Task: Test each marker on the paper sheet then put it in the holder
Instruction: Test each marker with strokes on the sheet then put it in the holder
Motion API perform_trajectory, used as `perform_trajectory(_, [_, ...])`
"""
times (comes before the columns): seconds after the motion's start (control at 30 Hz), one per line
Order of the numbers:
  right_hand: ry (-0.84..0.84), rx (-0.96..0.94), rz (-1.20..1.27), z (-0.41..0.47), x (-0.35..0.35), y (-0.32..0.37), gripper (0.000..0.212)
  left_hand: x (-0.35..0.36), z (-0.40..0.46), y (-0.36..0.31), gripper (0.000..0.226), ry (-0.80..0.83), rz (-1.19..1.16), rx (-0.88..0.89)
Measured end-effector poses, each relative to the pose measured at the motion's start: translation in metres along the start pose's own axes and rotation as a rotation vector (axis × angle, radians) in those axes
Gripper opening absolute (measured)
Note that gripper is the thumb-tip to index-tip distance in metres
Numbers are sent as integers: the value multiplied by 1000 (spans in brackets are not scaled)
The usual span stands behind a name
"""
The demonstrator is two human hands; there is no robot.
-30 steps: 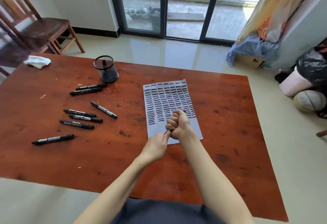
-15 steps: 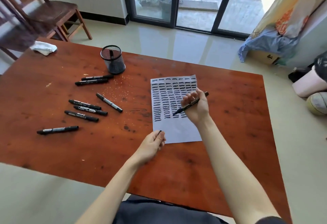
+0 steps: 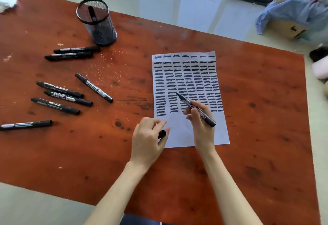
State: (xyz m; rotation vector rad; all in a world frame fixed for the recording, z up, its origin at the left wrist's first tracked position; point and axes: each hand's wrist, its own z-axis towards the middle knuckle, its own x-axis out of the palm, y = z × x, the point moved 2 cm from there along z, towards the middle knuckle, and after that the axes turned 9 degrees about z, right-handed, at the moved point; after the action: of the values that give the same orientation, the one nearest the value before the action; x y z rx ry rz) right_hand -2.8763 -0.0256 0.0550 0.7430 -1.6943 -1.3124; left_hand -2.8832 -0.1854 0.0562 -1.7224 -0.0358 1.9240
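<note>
Right now I see my right hand [image 3: 201, 120] pinching an uncapped black marker [image 3: 196, 109] in a writing grip, its tip pointing up and to the left and sitting on the paper sheet [image 3: 188, 132] among the lower rows of black test strokes. My left hand [image 3: 147, 141] has its fingers curled round the marker's black cap [image 3: 161, 134], and it rests at the sheet's lower left corner, partly on the paper and partly on the red-brown worktop [image 3: 257, 100]. Rows of dark dashes fill the upper part of the sheet, while the strip nearest me is bare white. Well apart to the upper left stands the black mesh holder [image 3: 97, 22], upright, with one marker showing inside it. Just in front of the holder lie two capped markers [image 3: 72, 53] side by side. Further toward me lies a loose group of four markers [image 3: 68, 94], one of them angled away from the other three, and a single marker [image 3: 26, 125] lies alone near the left edge of the view. A crumpled white cloth [image 3: 7, 2] sits at the far left corner of the worktop.
</note>
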Motion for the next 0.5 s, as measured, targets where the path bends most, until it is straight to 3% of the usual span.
perform_trajectory(0.07, [9, -64, -16, 1, -1, -3, 14, 13, -4, 1, 33, 41, 69, 8])
perform_trajectory(0.27, [4, -98, -30, 0, -4, -17, 18, 26, -13, -1, 41, 150, 161, -5])
perform_trajectory(0.43, [49, -125, -23, -2, -5, -17, 8, 27, -11, 0, 44, 157, 192, -20])
perform_trajectory(0.5, [72, -145, -87, -1, -4, -15, 16, 27, -12, -1, 45, 163, 207, -18])
